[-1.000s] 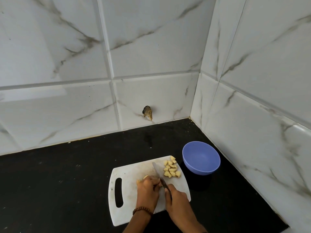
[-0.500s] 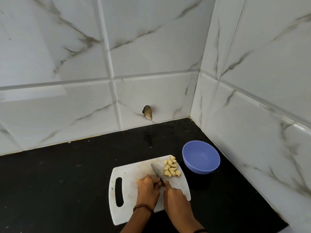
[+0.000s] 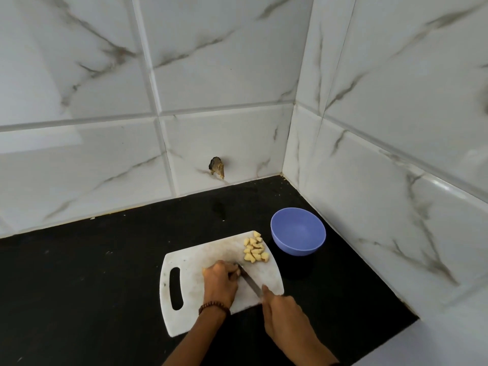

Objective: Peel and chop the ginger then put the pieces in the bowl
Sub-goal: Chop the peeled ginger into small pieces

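Brown beaded bracelet (image 3: 214,306), left wrist

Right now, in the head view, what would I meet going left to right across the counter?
Board's handle end → left hand → ginger pieces → bowl. The knife and right hand overlap these, so they are left out.

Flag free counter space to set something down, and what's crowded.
Free: black counter left of the cutting board, and the strip between board and back wall. Crowded: board's right half, with ginger pieces, knife, left hand, right hand; bowl just right of it.
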{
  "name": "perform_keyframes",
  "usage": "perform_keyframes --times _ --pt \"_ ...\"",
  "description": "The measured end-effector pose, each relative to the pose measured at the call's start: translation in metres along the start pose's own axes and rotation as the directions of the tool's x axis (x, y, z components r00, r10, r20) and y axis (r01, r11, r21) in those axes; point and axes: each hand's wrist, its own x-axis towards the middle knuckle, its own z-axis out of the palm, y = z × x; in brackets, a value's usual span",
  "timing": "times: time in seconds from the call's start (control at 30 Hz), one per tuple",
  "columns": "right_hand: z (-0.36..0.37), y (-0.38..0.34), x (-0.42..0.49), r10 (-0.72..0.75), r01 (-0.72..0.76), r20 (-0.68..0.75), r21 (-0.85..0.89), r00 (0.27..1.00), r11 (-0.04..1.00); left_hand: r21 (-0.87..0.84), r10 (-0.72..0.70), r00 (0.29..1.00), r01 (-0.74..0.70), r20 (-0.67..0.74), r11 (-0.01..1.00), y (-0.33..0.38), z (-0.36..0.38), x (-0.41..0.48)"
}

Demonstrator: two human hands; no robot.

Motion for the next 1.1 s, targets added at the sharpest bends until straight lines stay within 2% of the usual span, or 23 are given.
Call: perform_keyframes --times 0.23,0.47,0.6,0.83,1.1 --pt "-0.011 0.011 -0.017 -0.073 0.08 -0.115 0.058 0.991 0.995 0.004 -0.005 1.0 0.005 -0.004 1.0 0.004 -0.001 -0.001" --pt "-0.024 0.013 -0.023 -0.058 0.062 -0.058 0.063 0.997 0.996 -0.024 -0.039 0.999 0.039 -0.027 0.999 0.012 -0.005 -0.003" --pt "-0.015 0.025 -0.026 -0.079 0.101 -0.138 0.156 0.987 0.983 -0.011 -0.022 1.0 0.022 -0.012 1.0 0.015 -0.007 -0.006" --pt "0.001 0.02 0.001 -0.012 0.111 -0.246 0.389 0.969 0.915 0.011 0.019 1.0 -0.019 0.015 1.0 0.018 -0.01 -0.01" --pt "-0.004 -0.006 0.048 -0.084 0.197 -0.289 0.39 0.954 0.899 0.066 0.062 0.997 -0.064 0.039 0.996 0.02 -0.015 -0.008"
